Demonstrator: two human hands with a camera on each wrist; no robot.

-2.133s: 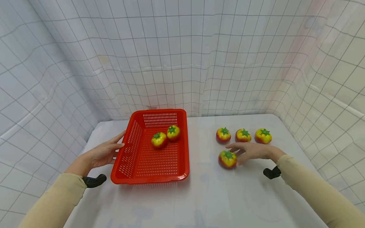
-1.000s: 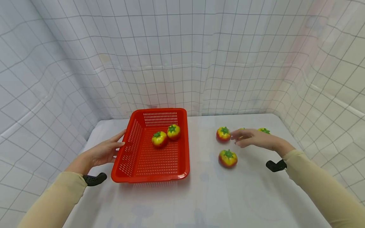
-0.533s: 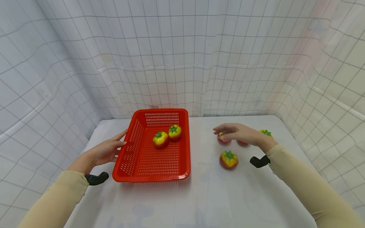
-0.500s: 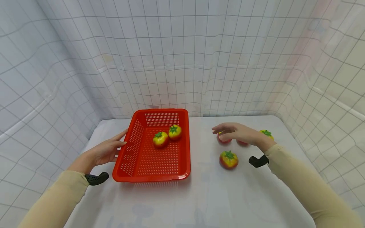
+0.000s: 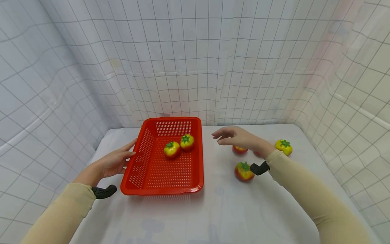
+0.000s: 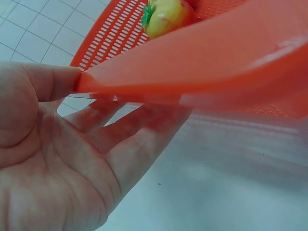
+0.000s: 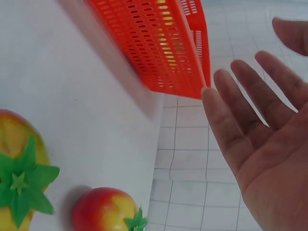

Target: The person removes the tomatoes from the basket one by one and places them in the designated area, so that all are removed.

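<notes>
On the left of the head view, a red plastic basket [image 5: 163, 190] with slotted walls holds two red-and-yellow tomato-like fruits with green star-shaped tops, a front one [image 5: 172, 149] and a back one [image 5: 187, 142]. My left hand [image 5: 114, 162] grips its left rim; the left wrist view shows the thumb on the rim and fingers underneath. My right hand [image 5: 239, 137] hovers right of the basket, fingers spread and nothing held, as the right wrist view shows [image 7: 269, 130]. Below and behind it lie partly hidden fruits [image 5: 239, 150].
A similar fruit [image 5: 243, 171] sits nearer the front, and another [image 5: 283, 147] lies at the far right of the white table [image 5: 219, 217]. Grid-patterned white curtains [image 5: 195, 61] hang behind the table and on both sides.
My right hand has left the front fruit, moved back over the rear row, then left toward the basket, empty throughout. The left hand and basket stay in place.
</notes>
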